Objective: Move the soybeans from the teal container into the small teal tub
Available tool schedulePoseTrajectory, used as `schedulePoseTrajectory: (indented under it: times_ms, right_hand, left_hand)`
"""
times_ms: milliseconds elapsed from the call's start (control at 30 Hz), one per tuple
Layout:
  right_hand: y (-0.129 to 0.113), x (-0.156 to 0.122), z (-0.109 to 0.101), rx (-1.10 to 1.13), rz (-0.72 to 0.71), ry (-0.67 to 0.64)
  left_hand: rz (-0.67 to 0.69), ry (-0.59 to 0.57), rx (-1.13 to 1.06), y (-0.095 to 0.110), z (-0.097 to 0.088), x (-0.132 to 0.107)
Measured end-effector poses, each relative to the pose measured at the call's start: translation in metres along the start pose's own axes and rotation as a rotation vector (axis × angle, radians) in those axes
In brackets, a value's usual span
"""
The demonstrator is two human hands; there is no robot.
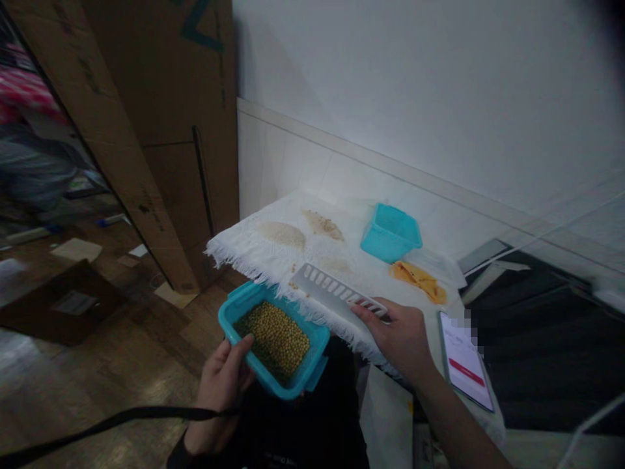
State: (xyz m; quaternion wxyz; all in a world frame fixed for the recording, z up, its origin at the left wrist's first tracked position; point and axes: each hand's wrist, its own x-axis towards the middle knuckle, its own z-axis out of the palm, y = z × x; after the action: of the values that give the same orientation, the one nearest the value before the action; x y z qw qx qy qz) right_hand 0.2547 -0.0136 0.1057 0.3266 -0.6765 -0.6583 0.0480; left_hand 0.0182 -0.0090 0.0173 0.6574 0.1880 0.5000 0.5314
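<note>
Two hands work apart. The left hand clamps the near corner of an open plastic tub, thumb over the rim. Its loose beans probably make it heavy and easily spilled, so support from beneath suits it. To the right, a stiff slotted knife lies flat on the towel, with the right hand closed on its handle.

1. The bench stands against the white wall, and a white fringed towel covers most of it.
2. On the towel, a pale heap of grain lies at 10 o'clock and a browner heap at 11.
3. A teal tub stands at 1 o'clock.
4. An orange-yellow scrap lies at 3 o'clock.
5. A slotted white tool rests at 6 o'clock, near the fringe.
6. A phone lies at 4 o'clock, off the towel, screen lit.
</note>
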Motion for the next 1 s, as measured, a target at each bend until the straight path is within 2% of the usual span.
schedulePoseTrajectory:
  times_ms: [167,333,500,667,867,1000]
  right_hand:
    - [0.0,0.0,0.003,0.02,0.015,0.017]
    - [-0.002,0.001,0.007,0.042,-0.038,0.014]
    - [-0.004,0.001,0.007,0.029,-0.055,0.044]
    - [-0.006,0.0,0.007,0.032,-0.039,-0.017]
    - [-0.011,0.012,0.012,-0.051,-0.056,0.133]
    - [-0.018,0.026,0.02,-0.101,-0.059,0.148]
  left_hand:
    - [0.026,0.006,0.015,-0.004,-0.002,0.003]
    - [-0.011,0.004,0.02,-0.008,-0.007,0.006]
    - [0.014,0.011,0.013,-0.01,-0.008,0.007]
    - [0.004,0.017,0.009,-0.006,-0.006,0.008]
    - [0.033,-0.003,0.012,0.002,-0.005,0.008]
    - [0.027,0.017,0.045,0.008,-0.007,0.012]
